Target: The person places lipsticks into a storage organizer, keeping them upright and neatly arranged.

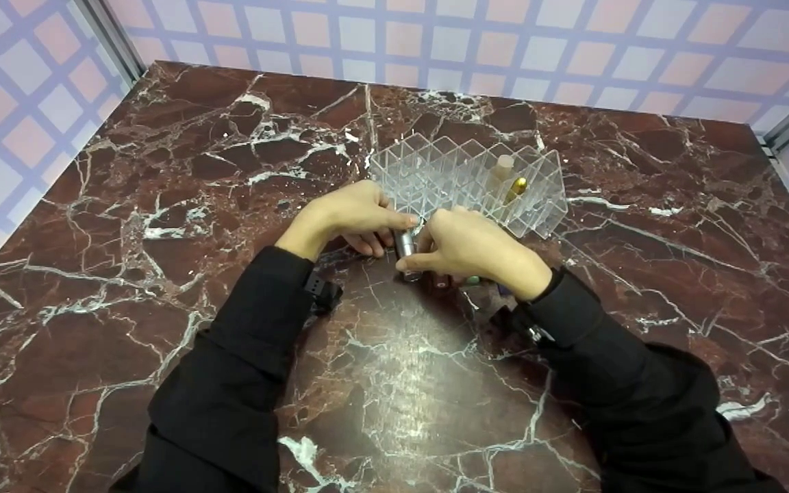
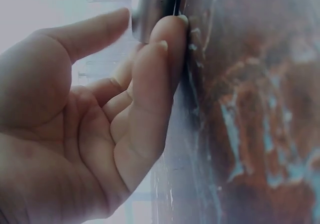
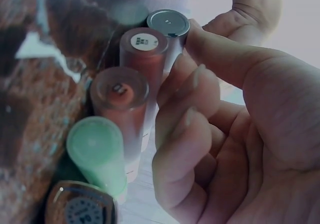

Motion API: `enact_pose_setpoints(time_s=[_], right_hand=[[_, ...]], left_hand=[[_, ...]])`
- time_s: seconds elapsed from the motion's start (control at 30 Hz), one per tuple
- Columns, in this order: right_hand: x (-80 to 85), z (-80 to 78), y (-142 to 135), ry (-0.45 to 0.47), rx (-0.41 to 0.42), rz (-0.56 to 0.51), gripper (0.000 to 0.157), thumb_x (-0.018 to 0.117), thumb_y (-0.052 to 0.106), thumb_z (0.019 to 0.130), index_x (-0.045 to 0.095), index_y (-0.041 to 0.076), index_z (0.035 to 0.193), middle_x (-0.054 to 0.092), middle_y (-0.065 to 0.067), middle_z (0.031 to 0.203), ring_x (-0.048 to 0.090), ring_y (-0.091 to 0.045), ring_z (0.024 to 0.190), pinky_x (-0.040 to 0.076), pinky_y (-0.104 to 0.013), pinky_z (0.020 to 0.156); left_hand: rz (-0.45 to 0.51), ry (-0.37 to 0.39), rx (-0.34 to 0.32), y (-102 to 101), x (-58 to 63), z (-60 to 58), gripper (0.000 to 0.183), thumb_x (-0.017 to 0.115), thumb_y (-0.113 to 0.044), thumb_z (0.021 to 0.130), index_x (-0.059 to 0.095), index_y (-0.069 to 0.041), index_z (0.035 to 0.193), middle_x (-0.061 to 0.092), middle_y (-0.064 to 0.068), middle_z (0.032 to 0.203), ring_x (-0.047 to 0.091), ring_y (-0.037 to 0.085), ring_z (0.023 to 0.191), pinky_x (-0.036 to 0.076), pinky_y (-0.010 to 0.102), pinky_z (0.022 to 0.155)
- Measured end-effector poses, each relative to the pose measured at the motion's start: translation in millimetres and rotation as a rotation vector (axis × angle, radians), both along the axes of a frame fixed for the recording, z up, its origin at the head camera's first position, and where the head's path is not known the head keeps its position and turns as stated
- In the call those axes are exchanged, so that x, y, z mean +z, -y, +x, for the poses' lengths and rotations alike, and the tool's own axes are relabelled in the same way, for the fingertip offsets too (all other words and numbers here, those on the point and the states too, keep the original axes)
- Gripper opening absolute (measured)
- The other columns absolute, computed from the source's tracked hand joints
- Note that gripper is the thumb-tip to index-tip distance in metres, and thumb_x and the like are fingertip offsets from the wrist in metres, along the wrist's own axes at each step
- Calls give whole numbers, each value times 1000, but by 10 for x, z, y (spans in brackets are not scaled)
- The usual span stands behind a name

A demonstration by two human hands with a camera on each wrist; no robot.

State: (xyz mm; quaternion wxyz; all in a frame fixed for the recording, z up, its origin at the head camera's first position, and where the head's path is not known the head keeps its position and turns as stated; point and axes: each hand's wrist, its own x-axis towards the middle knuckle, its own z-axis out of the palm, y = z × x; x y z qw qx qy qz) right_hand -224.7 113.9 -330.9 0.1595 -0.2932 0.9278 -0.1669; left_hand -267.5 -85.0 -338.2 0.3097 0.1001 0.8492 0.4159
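- Hands meet at silver tube (image 1: 403, 243): right hand (image 1: 470, 243) pinches near end.
- Left hand (image 1: 359, 213) has fingertips by far end; firm hold, I cannot tell.
- Tube lies before clear rack (image 1: 453, 171), beside pink tubes (image 3: 131, 121); probably best to lift it level, not knocking them.

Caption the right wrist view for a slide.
The right hand pinches a silver-ended tube lined up with two reddish tubes and a green tube.

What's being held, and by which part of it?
The silver tube, in both hands: left hand at its end by the organizer, right hand pinching near the opposite end.
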Motion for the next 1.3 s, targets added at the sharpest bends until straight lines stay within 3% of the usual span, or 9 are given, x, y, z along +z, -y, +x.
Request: enact_pose_setpoints(time_s=[0.3,0.5,0.77,1.0,1.3], right_hand=[[5,1,3,20,9,4,31,73,47,92,78,17,86,70,5,65,63,-12,49,56,-30,58],[5,10,-1,19,7,5,31,70,46,95,79,17,89,69,4,63,62,-12,48,55,-29,53],[15,2,-24,49,18,-2,36,68,47,95,78,14,89,69,2,64,63,-14,49,52,-29,47],[31,3,-36,64,26,-4,35,68,45,97,78,12,89,69,2,65,64,-14,51,53,-30,49],[28,-16,-44,10,9,-10,34,69,43,96,78,12,86,68,5,62,64,-14,50,54,-31,55]], left_hand=[[47,-10,27,-25,0,14,23,76,-22,93,72,0,91,71,15,84,66,17,60,60,30,64],[95,-8,47,-3,-8,0,18,75,-16,92,71,2,89,72,15,85,65,15,58,59,27,62],[192,21,78,93,0,-28,17,74,-15,94,74,2,97,72,16,89,65,15,62,58,23,61],[222,43,107,123,-1,-46,19,74,-16,94,73,3,98,72,18,92,65,15,61,58,23,60],[213,-13,146,95,77,-34,22,76,-18,93,74,2,104,72,17,90,67,15,62,60,29,65]])
